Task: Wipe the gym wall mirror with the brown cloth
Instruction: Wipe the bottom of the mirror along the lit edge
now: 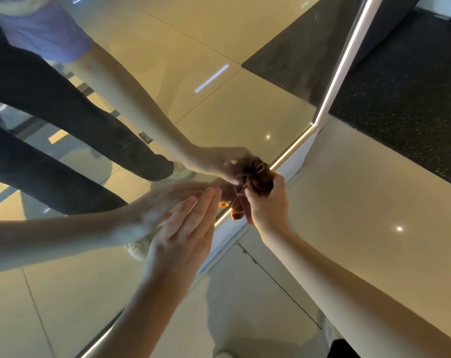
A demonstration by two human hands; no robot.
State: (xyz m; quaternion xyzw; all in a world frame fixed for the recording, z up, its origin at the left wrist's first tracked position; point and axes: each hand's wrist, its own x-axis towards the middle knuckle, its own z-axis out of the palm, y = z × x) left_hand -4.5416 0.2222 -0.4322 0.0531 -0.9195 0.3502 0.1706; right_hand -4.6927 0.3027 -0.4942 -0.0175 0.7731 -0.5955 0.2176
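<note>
Closest in, two bare forearms reach up from 6 and 4 o'clock. The left hand [185, 233] lies flat, fingers straight and together, holding nothing, and its fingertips meet their own reflection, so it looks braced on the glass. Just beyond it at 3 o'clock, the right hand [268, 202] is curled tight round the crumpled brown fabric cloth [260, 183]. The wad sits at mid-frame, against the bottom edge of the tall frameless wall mirror [193, 60], touching its mirrored twin.

My read is that the wiping is under way, down low on the glass by the thin glowing light strip [291, 148] that borders the pane. The next stroke probably wants the cloth spread flatter for more contact, then drawn along the edge or further onto the pane. Toward 8 o'clock the flat left hand lies right in the path and would have to lift. Toward 1 o'clock the strip turns a corner, which could snag a loose fold.

Further out, the glossy beige tiled floor [361, 202] runs off to 3 o'clock and a dark speckled rubber mat [413, 86] fills the 2 o'clock corner. Deep in the glass at 10 o'clock, dark-trousered legs [64, 99] and a pale purple top [38, 29] are reflected.
</note>
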